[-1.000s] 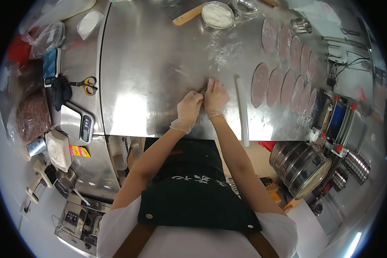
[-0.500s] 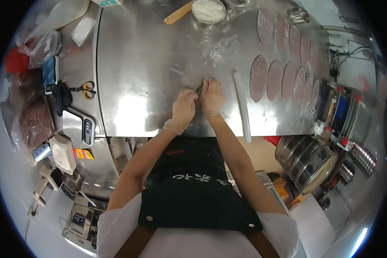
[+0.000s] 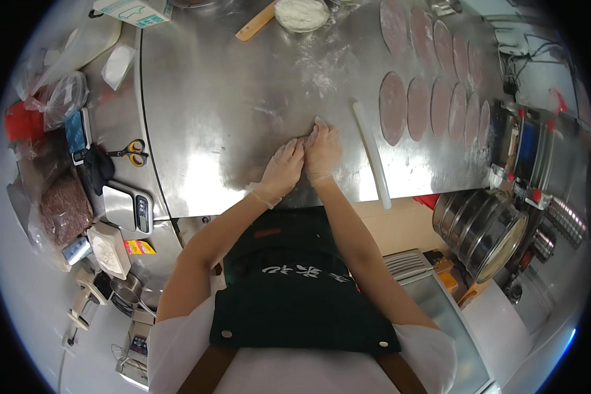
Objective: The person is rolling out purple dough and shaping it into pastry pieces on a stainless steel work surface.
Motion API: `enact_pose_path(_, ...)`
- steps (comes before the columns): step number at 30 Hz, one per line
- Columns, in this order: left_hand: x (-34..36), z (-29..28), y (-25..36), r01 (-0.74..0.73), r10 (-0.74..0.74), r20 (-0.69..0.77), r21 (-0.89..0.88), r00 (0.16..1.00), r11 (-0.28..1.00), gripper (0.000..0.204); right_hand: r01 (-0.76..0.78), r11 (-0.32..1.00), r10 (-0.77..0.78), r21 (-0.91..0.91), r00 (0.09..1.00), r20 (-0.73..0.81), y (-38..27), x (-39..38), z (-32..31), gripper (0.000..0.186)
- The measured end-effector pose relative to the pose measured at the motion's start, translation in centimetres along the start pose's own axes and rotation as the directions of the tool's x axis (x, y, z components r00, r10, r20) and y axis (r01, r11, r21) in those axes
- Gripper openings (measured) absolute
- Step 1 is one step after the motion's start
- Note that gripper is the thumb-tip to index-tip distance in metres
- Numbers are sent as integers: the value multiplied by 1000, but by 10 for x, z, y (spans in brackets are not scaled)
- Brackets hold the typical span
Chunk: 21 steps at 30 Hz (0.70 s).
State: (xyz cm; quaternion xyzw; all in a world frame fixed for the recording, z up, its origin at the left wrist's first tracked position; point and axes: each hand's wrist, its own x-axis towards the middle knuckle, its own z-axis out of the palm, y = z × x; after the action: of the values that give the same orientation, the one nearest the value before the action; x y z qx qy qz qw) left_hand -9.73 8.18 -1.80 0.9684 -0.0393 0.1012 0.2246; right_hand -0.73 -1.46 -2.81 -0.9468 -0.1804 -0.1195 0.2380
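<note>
My left hand [image 3: 284,169] and my right hand [image 3: 323,150], both in thin clear gloves, meet low over the steel worktable [image 3: 210,98] near its front edge. Their fingers are curled in and touch one another. Whatever lies between or under them is hidden by the fingers. To the right of my right hand lies a long white rolling pin [image 3: 372,154], apart from it. Beyond the pin, two rows of flat, thin purplish dough ovals [image 3: 393,108] rest on the steel, dusted with flour.
Far back are a bowl of white flour [image 3: 302,14], a wooden stick [image 3: 255,21] and scattered flour. At the left stand scissors [image 3: 136,153], a digital scale [image 3: 129,206], a phone [image 3: 77,133] and a bagged brown block [image 3: 66,205]. Stacked round metal sieves [image 3: 481,230] sit at the lower right.
My left hand's fingers have stretched over toward my right hand, covering a dark bit that showed between them. The view has shifted and turned slightly, so the surroundings sit differently.
</note>
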Motion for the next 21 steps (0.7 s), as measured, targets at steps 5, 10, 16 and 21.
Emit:
enact_pose_path(5,44,-22,-13,179,-138,181,-232,974,956,29,-653,739,629,166,757,178,-4,-2,-18,24)
enact_pose_path(10,70,-27,-45,45,53,384,-242,922,969,28,-833,318,796,453,494,349,-19,5,-23,28)
enact_pose_path(16,44,-22,-55,127,69,366,-486,928,865,23,-704,566,713,430,679,174,-37,-13,-3,21)
enact_pose_path(21,3,-9,-31,-124,101,133,182,986,975,50,-362,931,362,-34,932,-7,-33,-11,12,28)
